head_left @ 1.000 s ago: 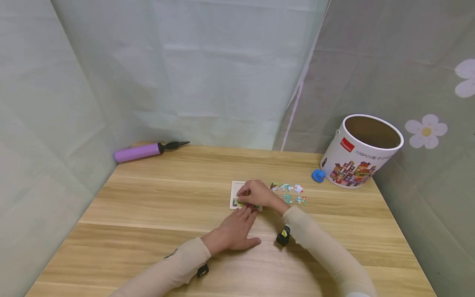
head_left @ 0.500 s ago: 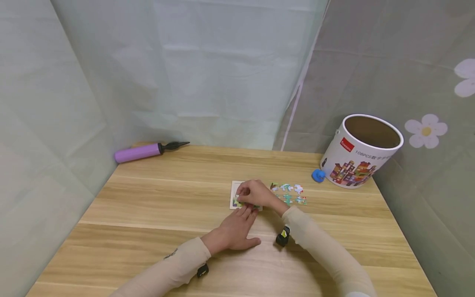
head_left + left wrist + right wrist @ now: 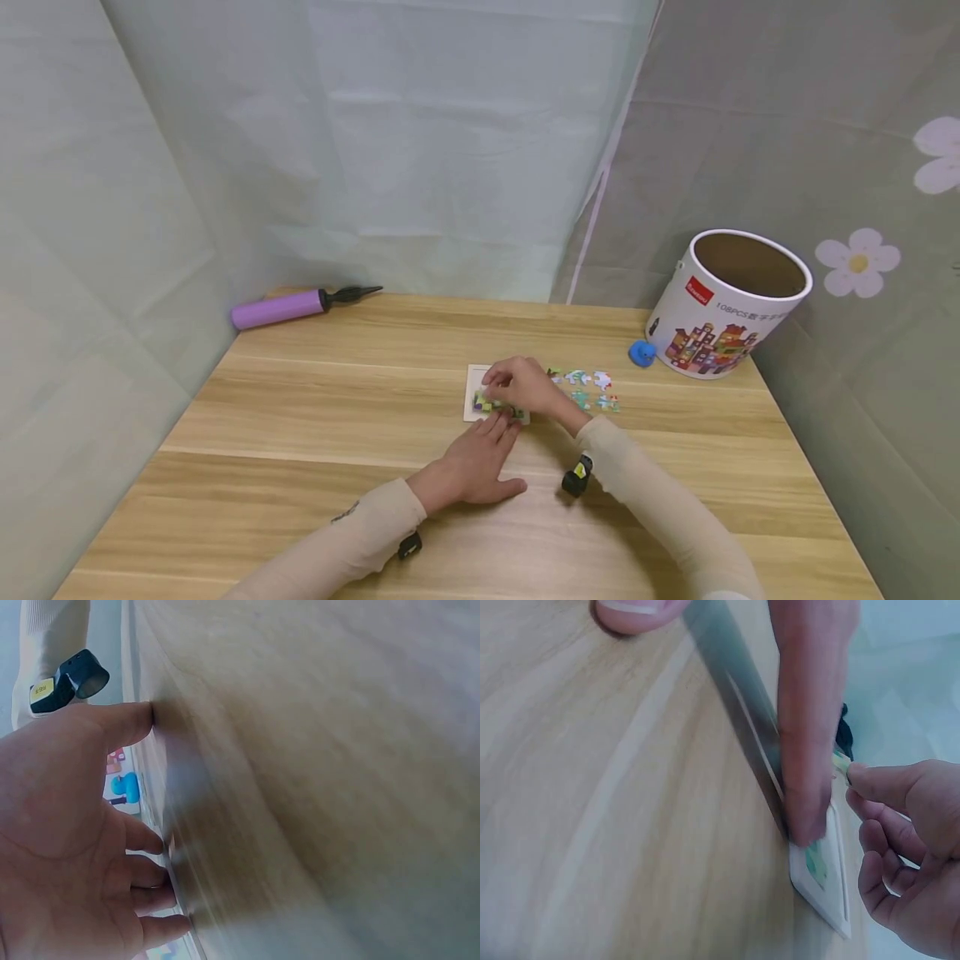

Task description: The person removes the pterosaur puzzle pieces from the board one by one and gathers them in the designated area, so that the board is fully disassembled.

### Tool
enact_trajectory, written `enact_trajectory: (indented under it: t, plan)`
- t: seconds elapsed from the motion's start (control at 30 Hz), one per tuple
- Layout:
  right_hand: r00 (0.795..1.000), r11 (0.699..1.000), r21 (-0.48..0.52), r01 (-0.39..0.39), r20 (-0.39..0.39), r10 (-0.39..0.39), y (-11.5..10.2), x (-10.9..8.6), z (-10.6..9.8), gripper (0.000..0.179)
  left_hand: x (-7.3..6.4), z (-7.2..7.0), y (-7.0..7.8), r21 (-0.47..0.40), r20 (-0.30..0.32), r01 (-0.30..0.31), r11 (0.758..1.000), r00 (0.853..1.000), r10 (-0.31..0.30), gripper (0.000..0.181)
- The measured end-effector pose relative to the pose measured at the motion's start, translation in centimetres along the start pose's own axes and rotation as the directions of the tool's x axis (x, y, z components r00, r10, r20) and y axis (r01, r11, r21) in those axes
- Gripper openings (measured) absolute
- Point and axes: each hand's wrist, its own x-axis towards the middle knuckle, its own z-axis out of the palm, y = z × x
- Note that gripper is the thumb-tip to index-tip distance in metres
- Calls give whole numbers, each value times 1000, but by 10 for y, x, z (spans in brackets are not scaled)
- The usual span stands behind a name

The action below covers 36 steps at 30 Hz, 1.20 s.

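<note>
My right hand hovers over a small white-bordered puzzle tray, thumb and finger pinching a green puzzle piece. Beneath its fingertips, green and purple puzzle pieces lie along the tray's near side, partly hidden by both hands. My left hand lies palm down with its fingers stretched forward, and the fingertips touch the tray's near edge. In the left wrist view the left palm shows with the thumb spread apart from the fingers.
Several loose puzzle pieces lie right of the tray. Behind them stand a blue toy duck and a large white bucket. A purple hand pump lies at the back left of the wooden table, below hanging cloth.
My right hand has shifted slightly right and away from the tray's left corner, uncovering more of the green and purple pieces. The left hand has stayed in place.
</note>
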Motion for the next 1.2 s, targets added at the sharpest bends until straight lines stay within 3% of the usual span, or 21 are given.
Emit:
enact_trajectory:
  t: [0.3,0.6,1.2]
  plan:
    - [997,999,-37,-11,-72,8,10,-15,-24,10,-1,-1,0,-8,-26,-7,1000,1000,7,88]
    - [994,998,-38,-39,-107,35,21,-45,-43,11,-1,0,0,-10,-31,-15,1000,999,14,88]
    - [990,995,-83,-46,-135,35,37,-83,-53,7,0,3,-2,-6,-25,-4,1000,1000,4,90]
